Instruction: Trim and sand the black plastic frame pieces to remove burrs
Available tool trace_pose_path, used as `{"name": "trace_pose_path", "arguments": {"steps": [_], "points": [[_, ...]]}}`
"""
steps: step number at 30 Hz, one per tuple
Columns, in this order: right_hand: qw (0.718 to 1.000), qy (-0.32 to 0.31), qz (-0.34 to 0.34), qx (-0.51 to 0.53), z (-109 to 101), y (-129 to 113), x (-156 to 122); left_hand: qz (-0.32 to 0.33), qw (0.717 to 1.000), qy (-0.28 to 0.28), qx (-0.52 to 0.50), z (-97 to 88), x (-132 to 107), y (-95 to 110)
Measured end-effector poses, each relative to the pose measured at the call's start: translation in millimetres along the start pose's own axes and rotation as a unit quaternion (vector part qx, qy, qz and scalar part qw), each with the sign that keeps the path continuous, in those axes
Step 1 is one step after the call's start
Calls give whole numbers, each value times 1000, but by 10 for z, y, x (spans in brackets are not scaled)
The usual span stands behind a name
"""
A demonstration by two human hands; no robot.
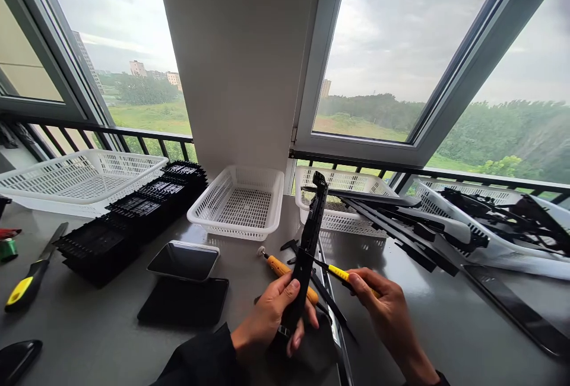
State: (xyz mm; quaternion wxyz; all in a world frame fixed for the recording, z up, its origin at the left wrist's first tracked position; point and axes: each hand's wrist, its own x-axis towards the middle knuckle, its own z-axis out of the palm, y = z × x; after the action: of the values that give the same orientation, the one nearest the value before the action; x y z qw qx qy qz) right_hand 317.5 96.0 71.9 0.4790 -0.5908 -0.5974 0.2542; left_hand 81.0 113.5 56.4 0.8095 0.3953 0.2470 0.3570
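Observation:
My left hand (278, 309) is wrapped round a long black plastic part (310, 237), which stands tilted upward in front of me. Between the fingers of my right hand (385, 309) is a slim yellow-handled tool (341, 272). Its thin dark tip meets the side of the black part at about mid-length, though I cannot tell whether it is a blade or a screwdriver shaft. Behind my left hand lies a tool with an orange wooden handle (278, 265), partly hidden by the part. A dark caliper-like tool (327, 294) lies on the table just beyond.
White baskets (202, 220) line the window side. Black plastic parts (133, 214) are stacked at left, and long dark strips (392, 225) lean on baskets at right. A phone (184, 261) overlaps a black slab (182, 303). A yellow-and-black handled knife (33, 279) lies far left.

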Motion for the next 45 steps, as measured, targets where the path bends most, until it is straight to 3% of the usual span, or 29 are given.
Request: {"name": "trace_pose_path", "arguments": {"steps": [13, 20, 26, 31, 35, 41, 45], "points": [[999, -44, -1, 6, 36, 33, -29, -14, 1000, 10, 6, 53, -37, 4], [1000, 1, 11, 14, 9, 14, 0, -19, 999, 12, 29, 76, -47, 37], [999, 45, 22, 21, -33, 42, 41, -76, 996, 1, 47, 113, -102, 45], [999, -18, 23, 18, -62, 65, 48, -53, 998, 14, 23, 98, -104, 51], [999, 9, 26, 27, -62, 85, 52, -40, 999, 9, 20, 59, -71, 76], [988, -146, 38, 35, -54, 116, 46, -26, 999, 40, 17, 28, -28, 78], [986, -157, 45, 29, -58, 103, 33, -35, 997, 55, 31, 3, -22, 61]]}}
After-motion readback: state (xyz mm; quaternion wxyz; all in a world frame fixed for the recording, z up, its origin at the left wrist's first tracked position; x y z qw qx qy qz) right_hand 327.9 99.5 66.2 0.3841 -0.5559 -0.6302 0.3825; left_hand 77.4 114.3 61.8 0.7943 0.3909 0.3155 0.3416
